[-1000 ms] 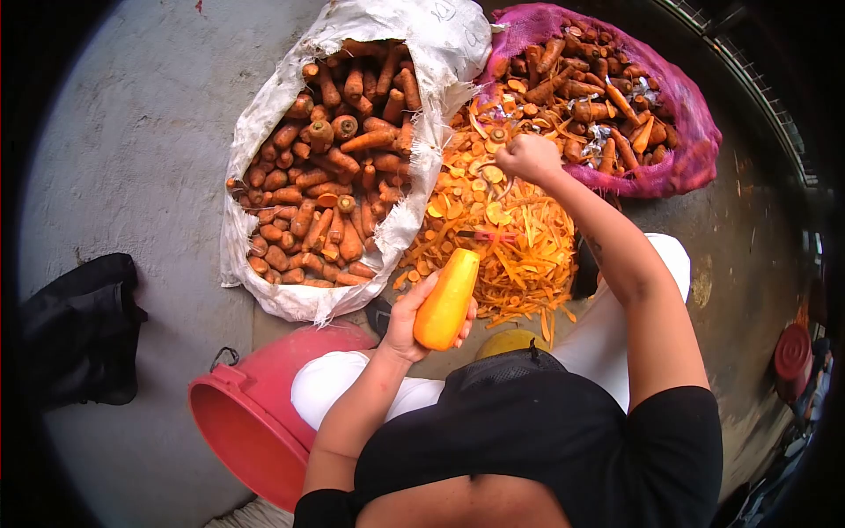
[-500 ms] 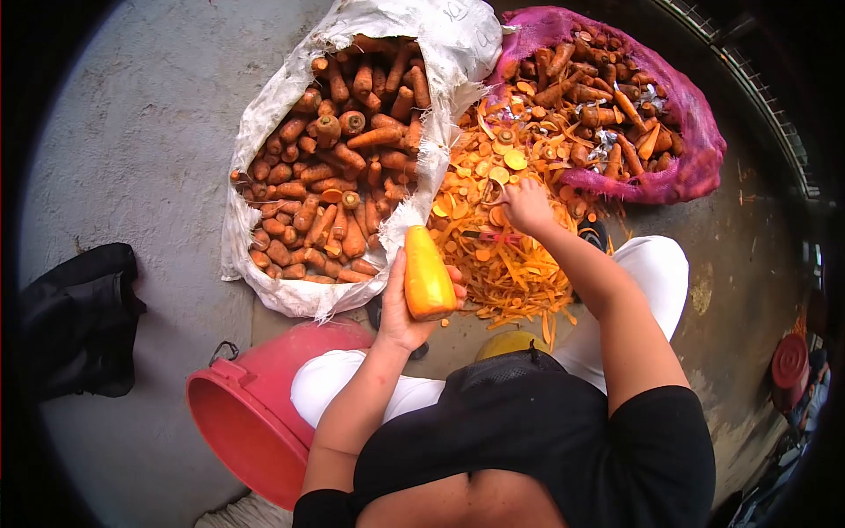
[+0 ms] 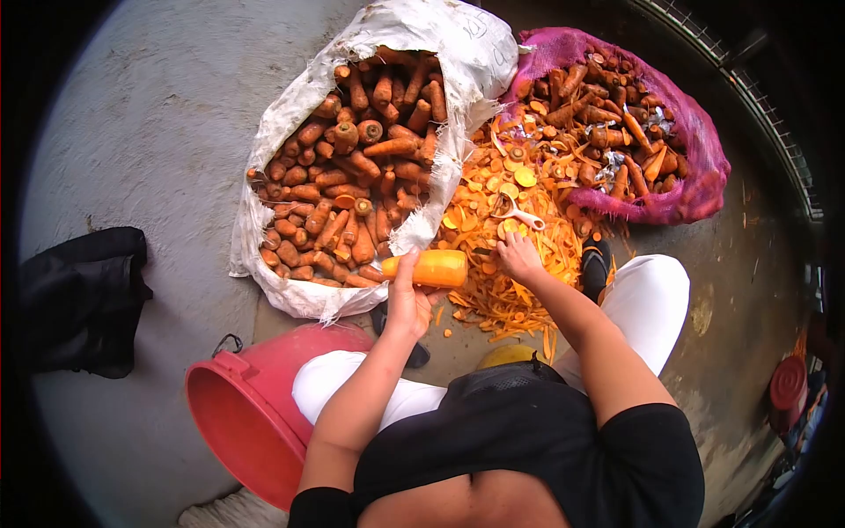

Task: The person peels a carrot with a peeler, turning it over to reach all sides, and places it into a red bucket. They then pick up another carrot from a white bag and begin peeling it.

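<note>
The person sits low on the concrete floor (image 3: 132, 132), knees in white trousers (image 3: 651, 299) spread to either side. The left hand (image 3: 407, 301) is closed around a peeled carrot (image 3: 431, 268), bright orange and smooth, held level with its blunt end pointing right. It hangs just over the near edge of the white sack (image 3: 290, 114) and the near-left fringe of the peel pile (image 3: 480, 189).

The right hand (image 3: 518, 255) is lowered onto that pile just right of the carrot, fingers bent down among the shavings. A white peeler (image 3: 519, 211) lies on the peels just beyond its fingertips. I cannot tell whether the hand touches it, or whether the fingers are gripping anything.

The white sack lies open, packed with unpeeled carrots (image 3: 352, 176), dull and earthy. To the far right a pink mesh bag (image 3: 700, 167) holds more carrots (image 3: 607, 114), mixed with strips of peel. The pile of peels and cut ends fills the gap between the two bags and spreads near toward the person's legs.

A black sandal (image 3: 597, 264) shows at the right edge of the pile, beside the right knee. A red bucket (image 3: 238, 414) sits tipped at the near left, touching the left leg, its mouth facing left. Well apart, at the left edge, a black bag (image 3: 79, 299) rests on the floor.
</note>
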A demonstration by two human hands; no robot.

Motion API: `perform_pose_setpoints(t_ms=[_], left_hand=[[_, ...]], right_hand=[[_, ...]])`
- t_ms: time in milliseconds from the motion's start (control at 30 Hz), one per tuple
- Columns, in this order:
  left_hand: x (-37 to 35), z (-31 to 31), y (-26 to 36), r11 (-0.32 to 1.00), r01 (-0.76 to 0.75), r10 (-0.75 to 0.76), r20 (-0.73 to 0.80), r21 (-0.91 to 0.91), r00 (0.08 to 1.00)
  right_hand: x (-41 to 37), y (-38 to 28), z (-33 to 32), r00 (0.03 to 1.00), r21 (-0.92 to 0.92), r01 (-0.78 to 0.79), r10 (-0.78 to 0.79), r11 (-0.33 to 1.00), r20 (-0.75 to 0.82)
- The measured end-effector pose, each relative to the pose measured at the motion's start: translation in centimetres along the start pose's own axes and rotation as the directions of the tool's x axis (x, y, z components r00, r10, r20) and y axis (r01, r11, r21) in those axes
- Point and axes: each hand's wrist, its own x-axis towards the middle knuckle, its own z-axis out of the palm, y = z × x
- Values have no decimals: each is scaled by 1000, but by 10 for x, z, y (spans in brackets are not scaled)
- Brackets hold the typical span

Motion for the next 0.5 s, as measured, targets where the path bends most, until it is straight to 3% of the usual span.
perform_pose_setpoints(t_ms=[100,133,233,267,367,433,500], left_hand=[[2,4,7,998,-28,28,-1,64,1000],[3,3,7,997,-32,32,1,65,999],[6,0,6,997,-58,58,-7,59,998],[6,1,5,996,-66,67,-18,54,998],[-5,5,3,997,-70,71,-45,20,996],[-13,6,-1,998,-64,64,-62,6,996],[-23,7,-8,998,-56,57,-83,6,995]], right_hand=[[0,2,-19,1000,111,3,-2,994,-4],[-2,0,-38,998,92,0,-6,996,70],[-9,-7,-67,995,368,-95,76,925,66],[-13,-9,-76,996,390,-38,65,920,-54],[-26,-21,-118,983,526,-148,181,838,-13],[-29,-30,-121,931,785,-126,346,606,-118],[-29,-32,-128,929,965,-261,275,15,247]])
